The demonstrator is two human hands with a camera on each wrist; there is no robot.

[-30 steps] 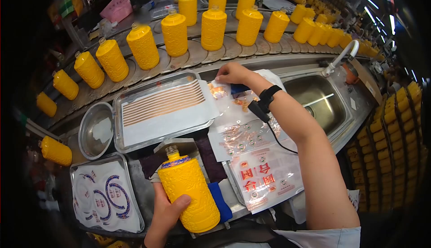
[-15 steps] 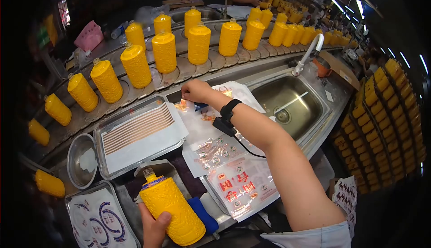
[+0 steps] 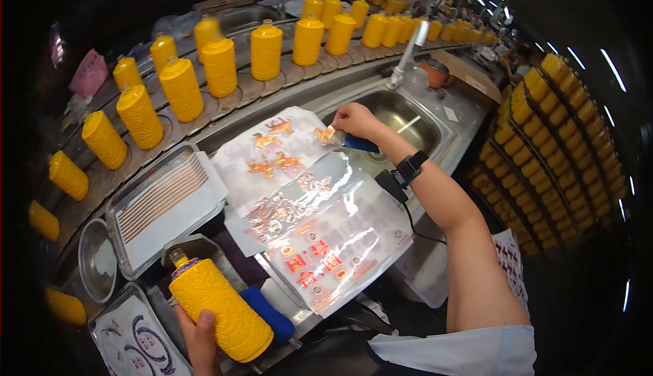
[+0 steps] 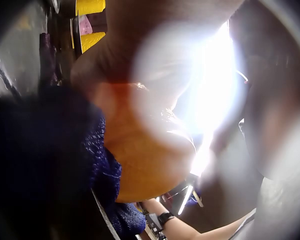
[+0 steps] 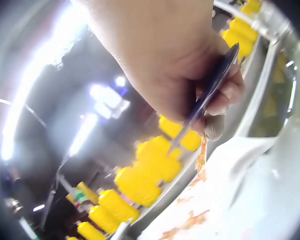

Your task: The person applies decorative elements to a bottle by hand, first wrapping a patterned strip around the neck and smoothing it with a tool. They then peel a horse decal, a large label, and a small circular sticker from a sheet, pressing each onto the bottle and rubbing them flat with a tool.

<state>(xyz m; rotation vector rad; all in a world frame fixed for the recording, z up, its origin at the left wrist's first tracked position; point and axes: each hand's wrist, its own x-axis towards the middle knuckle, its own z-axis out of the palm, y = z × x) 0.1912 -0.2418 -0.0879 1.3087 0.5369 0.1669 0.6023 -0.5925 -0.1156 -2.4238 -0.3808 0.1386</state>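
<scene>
At one o'clock, right hand (image 3: 359,122) pinches gold decal (image 3: 326,134); at seven, left hand (image 3: 197,340) grips yellow bottle (image 3: 221,311), neck band (image 3: 185,267) on, body apparently bare.

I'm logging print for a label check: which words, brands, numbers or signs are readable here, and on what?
"台": red, twice, on the glossy sheet.
Beside each, a boxed red character: perhaps "国", too blurred to be sure.
Round seals on that sheet: too small to read.
Small marks on the tray sheet: too small to read.
Held bottle and gold decal: no readable text.
</scene>
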